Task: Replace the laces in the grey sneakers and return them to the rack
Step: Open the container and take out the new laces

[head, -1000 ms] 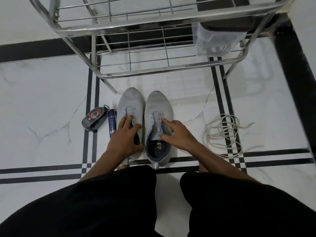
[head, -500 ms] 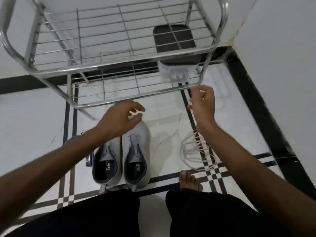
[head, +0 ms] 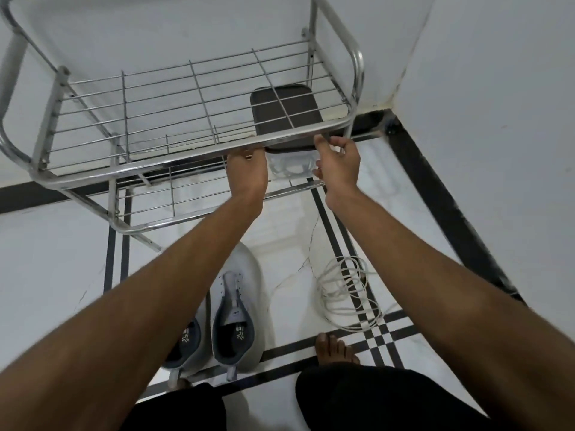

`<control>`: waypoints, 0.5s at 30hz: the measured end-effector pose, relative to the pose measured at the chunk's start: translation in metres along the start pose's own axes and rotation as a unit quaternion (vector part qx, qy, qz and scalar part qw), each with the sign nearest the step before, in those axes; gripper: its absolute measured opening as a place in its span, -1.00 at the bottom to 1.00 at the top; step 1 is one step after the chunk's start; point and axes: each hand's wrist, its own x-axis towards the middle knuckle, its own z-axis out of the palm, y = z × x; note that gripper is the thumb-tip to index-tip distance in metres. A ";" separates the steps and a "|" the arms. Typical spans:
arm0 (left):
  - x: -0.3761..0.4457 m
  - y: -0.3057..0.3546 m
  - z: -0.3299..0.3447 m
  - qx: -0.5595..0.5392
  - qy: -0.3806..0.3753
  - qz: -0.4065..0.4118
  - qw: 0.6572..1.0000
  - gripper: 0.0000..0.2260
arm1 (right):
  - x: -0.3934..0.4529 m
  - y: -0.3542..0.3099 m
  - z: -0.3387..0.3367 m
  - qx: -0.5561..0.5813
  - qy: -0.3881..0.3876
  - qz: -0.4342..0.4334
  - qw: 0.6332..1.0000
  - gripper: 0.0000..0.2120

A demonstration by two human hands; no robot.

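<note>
- Nearest to the person, dark shorts (head: 389, 399) cover the knees, and a bare foot (head: 336, 346) rests on the tiled floor (head: 56, 275).
- The grey sneakers (head: 233, 309) stand side by side on the floor between the legs, toes toward the rack, with no laces in the eyelets; the left forearm crosses over part of the left shoe.
- To their right, apart from them, a loose heap of white laces (head: 345, 293) lies on the floor over the black tile lines.
- Both arms stretch forward to the metal rack (head: 155, 119).
- The left hand (head: 247, 171) reaches under the front rail of the upper shelf; its fingers are hidden behind the rail, so I cannot tell whether it grips anything.
- The right hand (head: 337, 164) curls its fingers round the side of a clear plastic box (head: 287, 168) with a dark lid (head: 286, 110), which sits on the rack's lower shelf.
- Behind the rack are white walls.
</note>
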 end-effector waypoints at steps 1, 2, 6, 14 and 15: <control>0.000 0.004 0.003 -0.034 0.008 -0.023 0.999 -0.89 | 0.001 -0.002 0.000 0.007 -0.002 0.006 1.000 -0.73; -0.001 0.006 0.005 -0.052 0.012 -0.033 0.998 -0.93 | 0.002 -0.004 -0.001 0.017 -0.007 0.017 1.000 -0.73; -0.006 0.004 0.005 -0.070 0.037 0.000 0.997 -0.84 | -0.007 0.000 -0.011 0.012 -0.032 0.057 0.998 -0.87; -0.022 -0.017 -0.007 -0.048 0.035 0.053 0.997 -0.82 | -0.026 0.012 -0.034 -0.001 -0.095 0.081 0.992 -0.86; -0.023 -0.019 -0.008 -0.056 0.033 0.052 0.997 -0.85 | -0.027 0.012 -0.035 -0.002 -0.096 0.078 0.992 -0.84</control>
